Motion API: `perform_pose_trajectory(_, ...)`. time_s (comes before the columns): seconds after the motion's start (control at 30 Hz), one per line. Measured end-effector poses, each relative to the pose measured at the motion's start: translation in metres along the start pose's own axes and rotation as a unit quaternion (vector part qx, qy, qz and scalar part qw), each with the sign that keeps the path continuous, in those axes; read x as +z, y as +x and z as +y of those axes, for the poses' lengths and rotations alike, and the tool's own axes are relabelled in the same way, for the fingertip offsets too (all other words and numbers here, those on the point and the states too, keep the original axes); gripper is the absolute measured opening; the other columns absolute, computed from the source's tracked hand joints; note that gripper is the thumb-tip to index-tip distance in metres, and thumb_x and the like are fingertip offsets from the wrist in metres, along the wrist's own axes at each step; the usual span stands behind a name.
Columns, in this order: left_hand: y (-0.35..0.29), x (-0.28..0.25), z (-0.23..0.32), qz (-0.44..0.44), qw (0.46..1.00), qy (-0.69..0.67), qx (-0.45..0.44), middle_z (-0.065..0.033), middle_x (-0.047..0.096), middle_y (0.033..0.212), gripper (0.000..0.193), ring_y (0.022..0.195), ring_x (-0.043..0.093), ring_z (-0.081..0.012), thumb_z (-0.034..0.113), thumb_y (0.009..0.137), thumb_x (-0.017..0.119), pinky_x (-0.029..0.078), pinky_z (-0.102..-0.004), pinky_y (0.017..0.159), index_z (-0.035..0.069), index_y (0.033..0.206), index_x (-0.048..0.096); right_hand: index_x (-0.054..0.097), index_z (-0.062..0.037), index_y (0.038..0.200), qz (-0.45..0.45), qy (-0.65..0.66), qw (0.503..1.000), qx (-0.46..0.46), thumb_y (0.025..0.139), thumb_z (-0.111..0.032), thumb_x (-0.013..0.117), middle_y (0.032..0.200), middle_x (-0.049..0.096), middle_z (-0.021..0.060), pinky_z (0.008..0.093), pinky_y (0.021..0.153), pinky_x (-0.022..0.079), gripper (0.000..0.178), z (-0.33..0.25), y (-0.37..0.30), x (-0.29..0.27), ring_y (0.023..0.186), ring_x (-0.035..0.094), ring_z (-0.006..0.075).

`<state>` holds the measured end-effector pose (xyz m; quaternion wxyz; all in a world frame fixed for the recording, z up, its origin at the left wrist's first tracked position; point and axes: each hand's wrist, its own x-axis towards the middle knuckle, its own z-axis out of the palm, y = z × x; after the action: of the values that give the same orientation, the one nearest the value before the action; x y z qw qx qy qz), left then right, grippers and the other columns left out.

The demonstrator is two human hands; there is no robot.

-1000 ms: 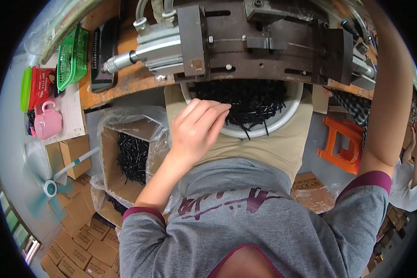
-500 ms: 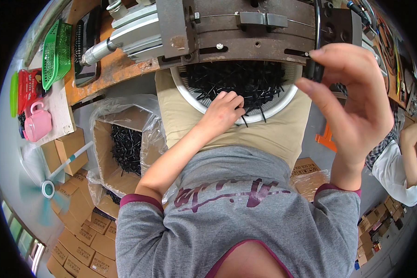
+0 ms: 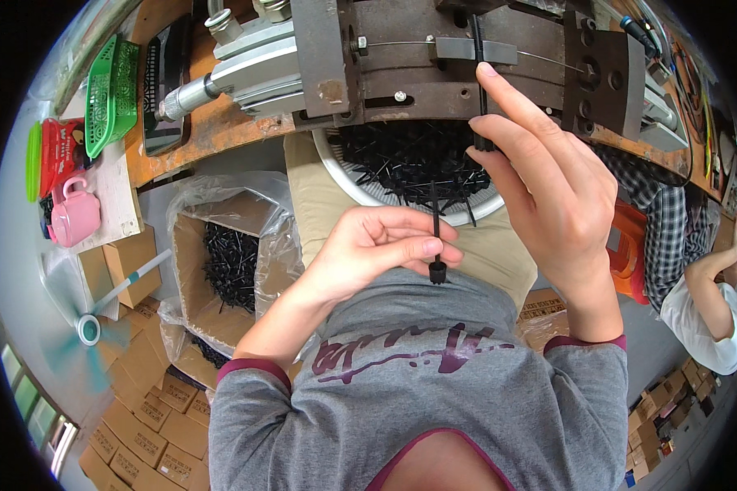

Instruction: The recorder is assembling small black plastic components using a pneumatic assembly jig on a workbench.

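Observation:
My left hand (image 3: pixel 368 250) is closed in a pinch on a thin black plastic rod (image 3: pixel 437 268), its wide toothed end hanging lowest. It is over my lap, just below the white basket (image 3: pixel 360 192) full of similar black rods (image 3: pixel 401 159). My right hand (image 3: pixel 557 180) grips another black rod (image 3: pixel 482 102) by its thicker lower end, with the index fingertip along its shaft. That rod's upper part lies across the grey metal block (image 3: pixel 454 49) on the brown steel fixture (image 3: pixel 393 69); whether it is seated there I cannot tell.
On the left, a lined carton (image 3: pixel 190 270) holds more black rods. A pink cup (image 3: pixel 75 219), a green basket (image 3: pixel 110 98) and a phone-like dark slab (image 3: pixel 165 90) sit at the bench's left. A fan (image 3: pixel 88 330) stands lower left. Another person (image 3: pixel 704 315) is at far right.
My left hand has come out of the basket, toward me, with a rod. My right hand has moved left, bringing its rod onto the metal block. The view has shifted slightly.

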<state>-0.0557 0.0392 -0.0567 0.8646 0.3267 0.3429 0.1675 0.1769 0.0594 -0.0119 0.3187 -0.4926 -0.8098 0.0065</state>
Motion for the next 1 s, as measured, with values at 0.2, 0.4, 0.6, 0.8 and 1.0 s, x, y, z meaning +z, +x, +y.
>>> perform_pose_trajectory(0.2,-0.008,0.014,0.006,-0.015,0.999,-0.029,0.005,-0.0106,0.077,0.109,0.031,0.103,0.071,-0.0138,0.021,0.104,0.063,0.055,-0.0256,0.084,0.001,0.128,0.066,0.072,-0.0028,0.097,-0.012,-0.054,0.998,0.005,0.073,-0.001,0.082,0.124,0.075,0.0088,0.0273,0.057,0.049,0.025,-0.002,0.009,-0.002,0.061,0.063,0.0179)
perform_pose_trajectory(0.4,-0.016,0.017,0.014,-0.05,0.987,-0.102,0.109,-0.0049,0.061,0.092,0.026,0.09,0.064,-0.0156,0.019,0.111,0.048,0.055,-0.0284,0.072,0.0,0.128,0.054,0.072,-0.0058,0.097,-0.018,-0.081,0.996,-0.01,0.07,-0.005,0.084,0.123,0.075,0.0063,0.0266,0.054,0.047,0.029,-0.006,0.015,-0.005,0.055,0.057,0.016)
perform_pose_trajectory(0.6,-0.019,0.032,0.036,-0.016,0.978,-0.105,0.177,-0.0104,0.055,0.117,0.061,0.109,0.059,-0.0223,0.01,0.101,0.056,0.05,-0.0359,0.093,-0.001,0.155,0.031,0.072,-0.0055,0.098,-0.044,-0.085,0.995,0.006,0.07,-0.006,0.084,0.126,0.074,0.0062,0.0277,0.054,0.047,0.03,-0.013,0.018,-0.011,0.054,0.056,0.0164)
perform_pose_trajectory(0.8,-0.038,0.041,0.073,0.159,0.868,0.291,0.37,-0.0212,0.063,0.132,0.04,0.098,0.073,-0.0252,-0.011,0.089,0.071,0.062,-0.0307,0.083,-0.006,0.128,0.069,0.074,-0.0041,0.105,-0.002,0.055,0.998,0.029,0.073,-0.003,0.084,0.121,0.075,0.012,0.0273,0.063,0.051,0.033,0.004,0.044,-0.044,0.062,0.062,0.0133)
perform_pose_trajectory(1.0,-0.02,0.036,0.094,0.226,0.657,0.504,0.512,-0.0176,0.067,0.125,0.036,0.088,0.073,-0.0201,0.002,0.075,0.088,0.06,-0.0311,0.074,-0.002,0.108,0.076,0.076,-0.0018,0.108,0.15,0.031,0.988,0.033,0.086,-0.004,0.079,0.105,0.076,0.0017,0.0207,0.065,0.047,0.022,0.043,0.12,-0.087,0.076,0.062,0.0058)
